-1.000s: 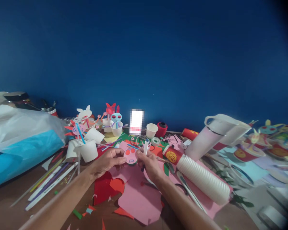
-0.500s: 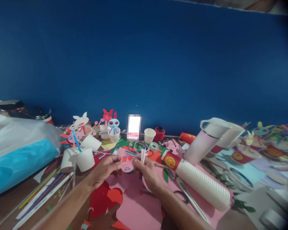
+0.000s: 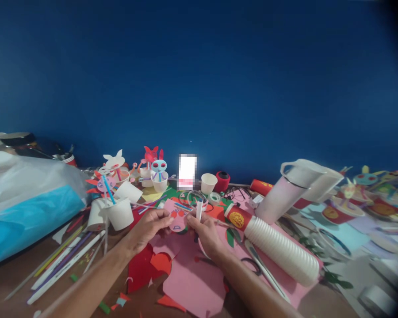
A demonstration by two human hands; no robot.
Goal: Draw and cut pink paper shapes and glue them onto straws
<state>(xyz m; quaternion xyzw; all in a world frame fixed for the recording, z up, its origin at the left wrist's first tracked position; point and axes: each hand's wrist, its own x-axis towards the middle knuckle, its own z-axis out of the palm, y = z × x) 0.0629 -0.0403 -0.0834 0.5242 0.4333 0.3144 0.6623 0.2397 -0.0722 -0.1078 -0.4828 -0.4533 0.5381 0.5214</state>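
Pink paper face [image 3: 178,219] is pinched at its edge by the fingers [image 3: 163,215] of the left hand [image 3: 148,229], held up above the worktop [image 3: 13,282]. Just beside it, the right hand [image 3: 205,234] is clamped around a white marker [image 3: 199,210], tip hidden. Risk: a slip could streak the face. Further out, a stack of ribbed white cups [image 3: 281,249] lies on its side near scissors [image 3: 263,269] on pink paper [image 3: 194,285]; a knock could roll it toward the hands.

dim bluish light, soft shadows, pixelated white patch [image 3: 187,172], warped blurry right edge
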